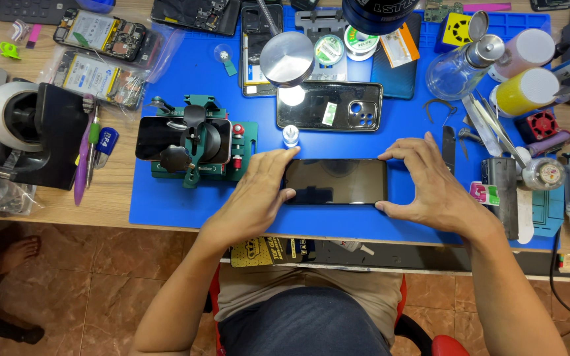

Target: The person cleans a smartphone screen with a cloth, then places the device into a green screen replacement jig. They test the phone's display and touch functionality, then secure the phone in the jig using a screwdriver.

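A dark phone [335, 181] lies flat on the blue mat [186, 204], its long side running left to right. The left hand [258, 194] pinches its left end and the right hand [430, 188] pinches its right end (both equally close). A tiny bottle [290, 136] stands just behind it. A green clamp [196, 148] nearby holds another phone [159, 137].

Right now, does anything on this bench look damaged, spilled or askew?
Nothing spilled. The dark phone lies square between the left hand and right hand. Two opened phones at the bench's far left corner show bare insides, apparently taken apart, not broken.
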